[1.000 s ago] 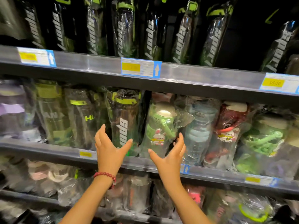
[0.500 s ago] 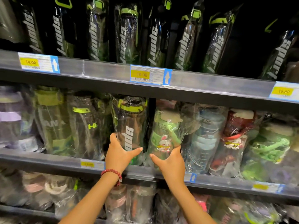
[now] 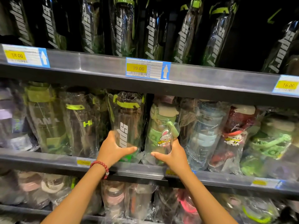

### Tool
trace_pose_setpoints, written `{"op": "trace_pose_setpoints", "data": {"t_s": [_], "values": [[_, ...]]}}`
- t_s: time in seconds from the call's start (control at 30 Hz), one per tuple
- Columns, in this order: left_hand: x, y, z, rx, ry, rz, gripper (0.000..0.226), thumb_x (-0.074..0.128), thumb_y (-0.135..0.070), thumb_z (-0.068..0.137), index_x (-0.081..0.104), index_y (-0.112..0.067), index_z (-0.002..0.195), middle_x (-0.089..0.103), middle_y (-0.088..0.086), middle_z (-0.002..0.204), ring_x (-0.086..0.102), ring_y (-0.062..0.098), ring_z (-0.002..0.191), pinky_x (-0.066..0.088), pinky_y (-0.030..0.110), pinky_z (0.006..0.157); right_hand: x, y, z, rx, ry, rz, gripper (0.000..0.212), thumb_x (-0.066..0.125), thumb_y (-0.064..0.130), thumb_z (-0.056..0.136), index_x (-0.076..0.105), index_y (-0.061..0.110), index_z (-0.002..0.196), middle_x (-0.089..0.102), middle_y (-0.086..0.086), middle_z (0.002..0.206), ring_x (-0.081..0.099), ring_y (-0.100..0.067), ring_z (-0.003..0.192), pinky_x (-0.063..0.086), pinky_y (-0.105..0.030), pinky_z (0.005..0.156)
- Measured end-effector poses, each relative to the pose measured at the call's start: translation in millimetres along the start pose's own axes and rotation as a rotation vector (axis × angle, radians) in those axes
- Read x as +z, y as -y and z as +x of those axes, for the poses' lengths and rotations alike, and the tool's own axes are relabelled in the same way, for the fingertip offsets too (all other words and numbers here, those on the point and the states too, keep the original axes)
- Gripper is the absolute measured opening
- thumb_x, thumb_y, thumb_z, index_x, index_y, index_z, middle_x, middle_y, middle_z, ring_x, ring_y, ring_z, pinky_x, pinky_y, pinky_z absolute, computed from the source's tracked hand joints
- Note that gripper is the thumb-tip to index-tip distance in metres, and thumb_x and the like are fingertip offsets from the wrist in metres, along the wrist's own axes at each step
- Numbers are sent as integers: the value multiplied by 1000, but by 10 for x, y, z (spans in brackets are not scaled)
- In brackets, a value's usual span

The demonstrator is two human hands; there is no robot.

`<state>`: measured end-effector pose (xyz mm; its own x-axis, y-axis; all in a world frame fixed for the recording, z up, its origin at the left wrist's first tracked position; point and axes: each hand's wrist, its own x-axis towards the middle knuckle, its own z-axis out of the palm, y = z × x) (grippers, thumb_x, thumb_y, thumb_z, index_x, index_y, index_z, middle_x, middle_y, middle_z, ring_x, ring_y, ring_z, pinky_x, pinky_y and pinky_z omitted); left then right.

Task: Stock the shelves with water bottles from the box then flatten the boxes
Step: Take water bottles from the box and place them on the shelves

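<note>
On the middle shelf (image 3: 145, 171) stands a dark clear sports bottle (image 3: 127, 117) with lime green trim, wrapped in plastic. My left hand (image 3: 113, 149), a red bead bracelet on its wrist, grips the bottle's lower part. Right beside it stands a green bottle with a rabbit picture (image 3: 161, 126), also wrapped. My right hand (image 3: 171, 154) grips this bottle near its base, thumb across the front. Both bottles stand upright at the shelf's front edge. No box is in view.
Wrapped bottles fill the middle shelf on both sides: dark ones (image 3: 77, 123) at left, a clear blue one (image 3: 203, 131) and a red one (image 3: 234, 135) at right. Tall black sports bottles (image 3: 123, 26) line the upper shelf. Price labels (image 3: 148, 68) sit on the rails. More bottles (image 3: 113, 199) lie below.
Both hands moved up and forward from open in front of the shelf edge. The left hand closed round the sports bottle, the right round the rabbit bottle. The view moved closer.
</note>
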<state>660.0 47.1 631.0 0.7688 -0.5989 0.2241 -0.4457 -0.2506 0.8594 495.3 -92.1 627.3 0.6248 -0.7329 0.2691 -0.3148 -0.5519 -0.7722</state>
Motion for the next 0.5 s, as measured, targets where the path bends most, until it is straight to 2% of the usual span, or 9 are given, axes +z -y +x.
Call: {"op": "trace_pose_setpoints", "data": {"t_s": [0.2,0.33,0.4,0.5], "values": [[-32,-12,25,3,44,4,91,88,-32,59,39,-10,133,50,6,133,51,21,117,43,34,99,-2,-55,20,-1,42,23,77,84,36,68,42,16,130,60,8,112,57,-11,104,44,-22,84],[-38,-5,28,2,61,-6,88,88,-31,60,40,-11,131,52,4,130,50,15,108,43,32,97,-12,-61,9,-13,64,44,76,83,33,70,40,19,131,57,11,111,55,-9,103,42,-20,84],[-35,16,25,-6,68,-10,90,87,-34,60,39,-13,133,49,4,133,50,18,115,42,36,100,-4,-67,4,-7,74,55,76,83,34,70,40,19,132,57,11,113,54,-8,104,41,-20,84],[-18,45,12,-20,70,-14,95,86,-38,61,35,-14,137,46,5,139,46,22,125,39,41,105,16,-84,1,6,77,39,76,82,39,70,40,17,130,58,6,118,56,-14,109,45,-27,87]]}}
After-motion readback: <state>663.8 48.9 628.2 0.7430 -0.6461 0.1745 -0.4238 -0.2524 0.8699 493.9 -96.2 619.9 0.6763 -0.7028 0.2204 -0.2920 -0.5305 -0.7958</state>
